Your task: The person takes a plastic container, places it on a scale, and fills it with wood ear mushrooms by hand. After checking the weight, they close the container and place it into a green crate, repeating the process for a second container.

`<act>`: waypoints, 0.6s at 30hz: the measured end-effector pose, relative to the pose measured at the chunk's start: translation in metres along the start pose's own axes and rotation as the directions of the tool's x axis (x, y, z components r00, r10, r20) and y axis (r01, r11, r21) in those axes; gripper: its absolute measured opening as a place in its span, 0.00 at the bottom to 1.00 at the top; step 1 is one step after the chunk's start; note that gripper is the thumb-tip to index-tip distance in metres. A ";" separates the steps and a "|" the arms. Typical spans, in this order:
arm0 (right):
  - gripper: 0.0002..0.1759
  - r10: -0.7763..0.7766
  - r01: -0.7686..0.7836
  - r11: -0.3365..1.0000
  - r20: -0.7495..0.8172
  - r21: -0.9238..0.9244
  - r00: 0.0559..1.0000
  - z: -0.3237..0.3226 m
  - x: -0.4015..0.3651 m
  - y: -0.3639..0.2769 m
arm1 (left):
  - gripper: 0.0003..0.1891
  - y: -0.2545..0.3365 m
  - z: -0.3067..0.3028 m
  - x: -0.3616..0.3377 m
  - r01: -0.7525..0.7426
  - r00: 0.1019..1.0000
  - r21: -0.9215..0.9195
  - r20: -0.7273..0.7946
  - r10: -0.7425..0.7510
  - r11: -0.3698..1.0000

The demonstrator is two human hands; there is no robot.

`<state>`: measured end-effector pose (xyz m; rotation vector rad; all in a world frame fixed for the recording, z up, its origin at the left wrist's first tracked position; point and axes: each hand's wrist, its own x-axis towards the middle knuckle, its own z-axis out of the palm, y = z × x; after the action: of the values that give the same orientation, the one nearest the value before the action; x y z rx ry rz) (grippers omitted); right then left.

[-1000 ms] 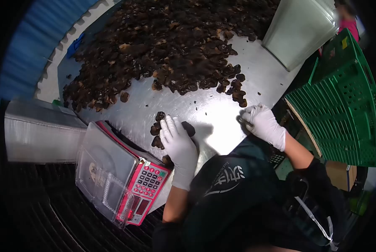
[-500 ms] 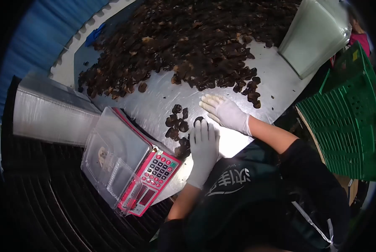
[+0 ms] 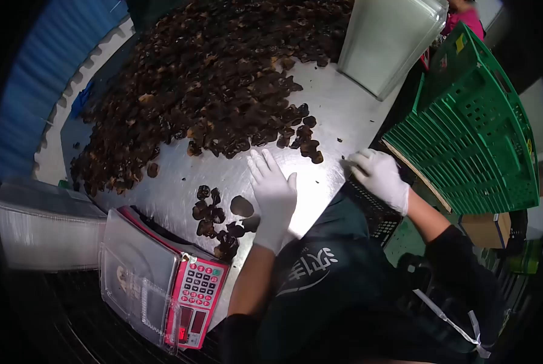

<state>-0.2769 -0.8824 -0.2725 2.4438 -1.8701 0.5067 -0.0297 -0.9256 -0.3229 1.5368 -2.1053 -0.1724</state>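
My left hand, in a white glove, lies flat on the metal table with its fingers stretched toward a large heap of dark brown wood ear mushrooms. Beside its wrist is a small group of loose mushrooms, and one round piece sits close to the palm. My right hand, gloved too, is past the table edge above a black crate. Its fingers are curled in; whatever they may hold is hidden.
A scale with a red keypad stands at the lower left, next to stacked clear trays. Stacked clear containers stand at the table's far right corner. Green crates rise on the right. Part of another person shows behind.
My view has turned to the right. My right hand has left the table for the black crate and curled its fingers. My left hand has come off a mushroom and stretched out toward the heap.
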 end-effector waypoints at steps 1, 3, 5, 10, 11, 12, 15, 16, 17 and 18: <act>0.17 0.018 -0.020 0.996 0.015 0.092 1.000 0.001 0.017 -0.015 | 0.38 -0.004 0.013 0.005 -0.012 1.000 0.073 -0.015 0.013 0.997; 0.28 0.090 -0.101 0.986 0.087 0.136 0.992 0.014 0.042 -0.033 | 0.40 -0.005 0.023 0.008 -0.023 0.999 0.148 -0.031 0.028 0.989; 0.26 0.126 -0.154 0.980 0.206 0.127 0.970 0.035 0.064 -0.036 | 0.41 0.000 0.019 -0.008 -0.254 0.937 0.054 0.262 0.232 0.966; 0.24 0.132 -0.147 0.864 0.065 0.481 0.989 0.044 0.080 -0.041 | 0.21 0.023 -0.013 -0.033 -0.253 0.941 -0.403 0.108 0.320 0.880; 0.23 0.194 -0.195 0.789 0.065 0.583 0.979 0.043 0.077 -0.046 | 0.21 0.017 -0.014 -0.034 -0.251 0.942 -0.400 0.109 0.318 0.881; 0.25 0.225 -0.214 0.644 0.085 0.735 0.971 0.063 0.069 -0.046 | 0.19 0.008 -0.016 -0.034 -0.231 0.961 -0.335 0.067 0.268 0.913; 0.26 -0.043 0.026 0.840 0.018 0.542 0.999 0.059 0.056 -0.060 | 0.14 -0.002 -0.025 -0.016 -0.051 0.994 -0.290 -0.106 0.021 0.956; 0.24 -0.075 0.043 0.799 0.029 0.600 0.997 0.058 0.054 -0.059 | 0.14 -0.005 -0.029 -0.008 -0.024 0.995 -0.270 -0.103 -0.005 0.963; 0.24 -0.069 0.037 0.797 0.030 0.602 0.997 0.059 0.052 -0.057 | 0.14 -0.009 -0.032 -0.001 0.003 0.995 -0.250 -0.100 -0.029 0.968; 0.22 0.009 0.027 0.831 -0.063 0.555 0.998 0.060 0.052 -0.055 | 0.14 -0.015 -0.029 0.005 0.002 0.995 -0.251 -0.094 -0.026 0.968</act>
<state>-0.1990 -0.9280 -0.3057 2.7079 -1.8844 1.2785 -0.0041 -0.9300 -0.3027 1.3816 -1.9156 -0.3481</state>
